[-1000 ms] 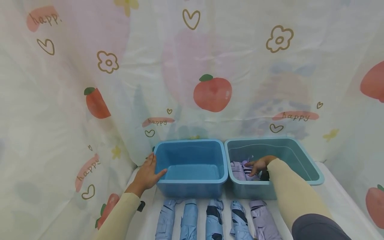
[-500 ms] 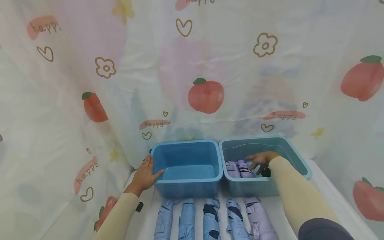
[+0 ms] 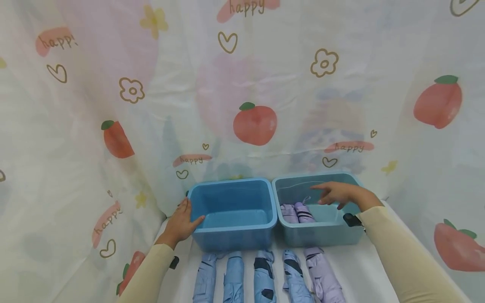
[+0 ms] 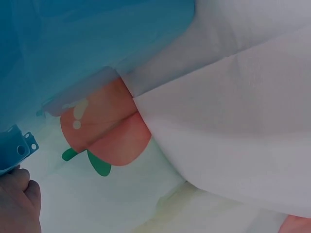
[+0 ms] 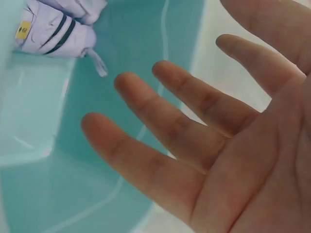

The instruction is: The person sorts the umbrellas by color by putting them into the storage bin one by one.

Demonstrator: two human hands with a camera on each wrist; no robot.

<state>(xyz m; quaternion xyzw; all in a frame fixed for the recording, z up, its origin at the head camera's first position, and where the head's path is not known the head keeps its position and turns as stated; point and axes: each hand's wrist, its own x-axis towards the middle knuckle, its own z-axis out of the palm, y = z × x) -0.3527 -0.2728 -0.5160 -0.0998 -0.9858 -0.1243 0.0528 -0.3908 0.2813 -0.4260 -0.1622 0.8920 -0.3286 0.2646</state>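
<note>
My left hand (image 3: 178, 224) rests on the left front corner of the blue bin (image 3: 235, 229), its thumb over the rim and its fingers along the outer side. Above the teal bin (image 3: 318, 235) hovers my right hand (image 3: 338, 193), holding nothing; in the right wrist view its fingers (image 5: 146, 155) are spread. Inside the teal bin, at its left end, two lilac folded umbrellas (image 3: 304, 213) lie side by side; one has dark stripes and a wrist loop (image 5: 98, 62). Several folded umbrellas lie in a row before the bins: light blue ones (image 3: 233, 275) and a lilac one (image 3: 323, 275) at the right.
Both bins stand next to each other on a white-covered table (image 3: 369, 269). A printed fabric curtain (image 3: 254, 84) hangs close behind and at both sides. A dark wrist camera mount (image 3: 352, 219) shows at my right wrist, near the teal bin's rim.
My right hand has lifted from the two lilac umbrellas in the teal bin and moved up and to the right. The left hand stays at the blue bin. The head view has shifted slightly.
</note>
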